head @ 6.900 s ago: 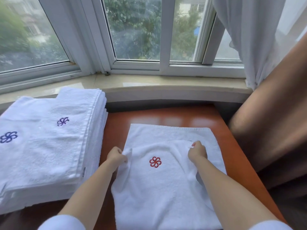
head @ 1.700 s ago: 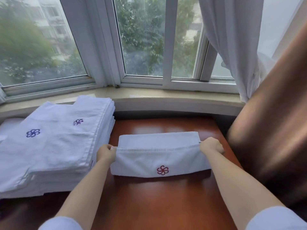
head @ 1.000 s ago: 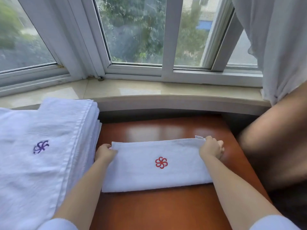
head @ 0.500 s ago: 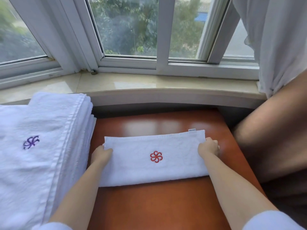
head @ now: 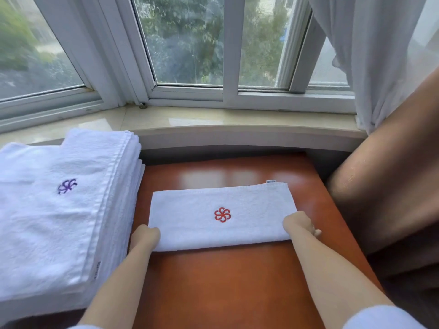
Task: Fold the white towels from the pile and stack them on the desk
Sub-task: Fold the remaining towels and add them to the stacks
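Our pile fills the desk's left edge; the towel lies as a strip across its middle. We fold it end over end next, edges matched. Our left hand and right hand grasp its near corners, fingers curled under.
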A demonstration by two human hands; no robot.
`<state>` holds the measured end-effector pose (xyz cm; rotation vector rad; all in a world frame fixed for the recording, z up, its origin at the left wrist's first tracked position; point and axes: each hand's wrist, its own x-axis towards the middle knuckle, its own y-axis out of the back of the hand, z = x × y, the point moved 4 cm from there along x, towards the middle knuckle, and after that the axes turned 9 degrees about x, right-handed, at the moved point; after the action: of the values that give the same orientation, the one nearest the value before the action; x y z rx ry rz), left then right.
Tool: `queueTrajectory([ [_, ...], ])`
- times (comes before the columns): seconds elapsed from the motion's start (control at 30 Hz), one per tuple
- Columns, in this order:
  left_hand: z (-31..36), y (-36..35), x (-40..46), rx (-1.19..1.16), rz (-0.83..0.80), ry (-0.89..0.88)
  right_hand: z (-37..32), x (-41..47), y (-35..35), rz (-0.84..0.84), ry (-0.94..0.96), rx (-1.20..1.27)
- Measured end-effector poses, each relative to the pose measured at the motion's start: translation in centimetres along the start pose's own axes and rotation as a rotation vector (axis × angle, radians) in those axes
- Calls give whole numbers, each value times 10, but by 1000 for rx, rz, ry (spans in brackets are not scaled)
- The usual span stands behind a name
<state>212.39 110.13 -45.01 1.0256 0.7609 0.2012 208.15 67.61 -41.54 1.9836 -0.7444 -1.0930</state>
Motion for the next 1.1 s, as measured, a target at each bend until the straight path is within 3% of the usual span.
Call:
queueTrajectory([
  [0.13, -3, 11, -10, 16, 79, -18, 2, -3, 11, 133, 110, 21],
  [0.27, -4, 8, -15, 92, -22, 42, 13, -5, 6, 42, 7, 11],
  [0.4, 4, 8, -5, -120, -80, 47, 12, -1, 1, -19, -8, 69],
  [0.53, 16, 10, 9, -180, -113, 60, 6, 8, 0, -36, 24, 45],
  [0.83, 46, 9, 9, -76, -156, -78, -15, 12, -6, -77, 155, 90],
  [1.1, 56, 36, -23, -132, -74, -231, -26, -21, 18, -57, 296, 127],
])
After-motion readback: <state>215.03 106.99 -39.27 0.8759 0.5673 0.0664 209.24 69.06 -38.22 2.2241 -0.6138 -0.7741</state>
